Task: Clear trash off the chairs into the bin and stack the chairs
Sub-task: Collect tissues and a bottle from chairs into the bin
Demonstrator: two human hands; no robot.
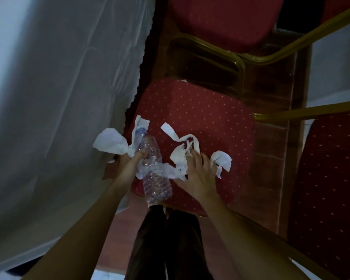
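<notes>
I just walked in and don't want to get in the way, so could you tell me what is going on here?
A person is clearing litter from a red chair seat. The left hand grips a crumpled clear plastic bottle together with a wad of white tissue. The right hand is spread flat on the seat, gathering torn tissue scraps. More scraps lie beside it. No bin is in view, and the chairs are not stacked.

Right-hand chair (329, 188) — cropped by frame edge, frame blurred
</notes>
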